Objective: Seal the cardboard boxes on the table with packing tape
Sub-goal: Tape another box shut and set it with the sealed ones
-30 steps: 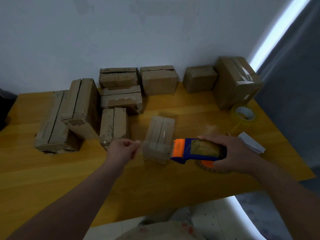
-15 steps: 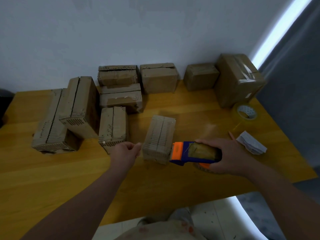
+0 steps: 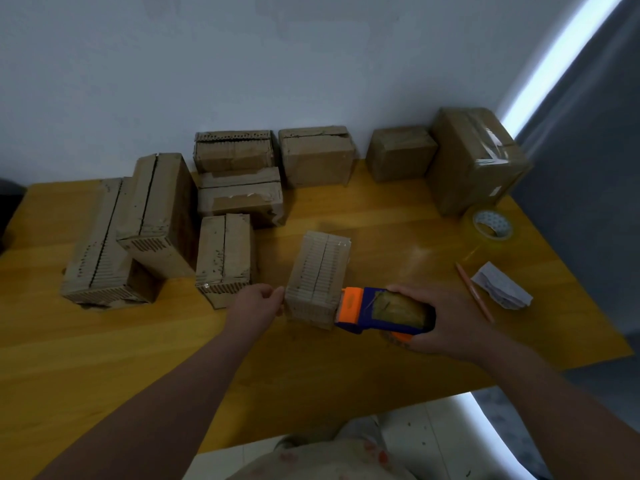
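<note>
A small cardboard box (image 3: 318, 271) stands in the middle of the yellow table (image 3: 104, 358), its two top flaps meeting in a seam down the middle. My left hand (image 3: 254, 306) touches its near left corner with curled fingers. My right hand (image 3: 446, 320) grips a blue and orange tape dispenser (image 3: 377, 311), whose orange nose sits against the box's near right corner. Several other cardboard boxes stand behind, among them a narrow one (image 3: 225, 259) just left of my left hand.
A clear tape roll (image 3: 491, 226), a pencil (image 3: 474, 292) and a crumpled paper (image 3: 502, 287) lie at the table's right side. A large taped box (image 3: 474, 161) stands at the back right. The table's near edge runs below my forearms.
My left hand has moved right until it touches the small box's corner. The dispenser's nose has come up against the box's near right corner.
</note>
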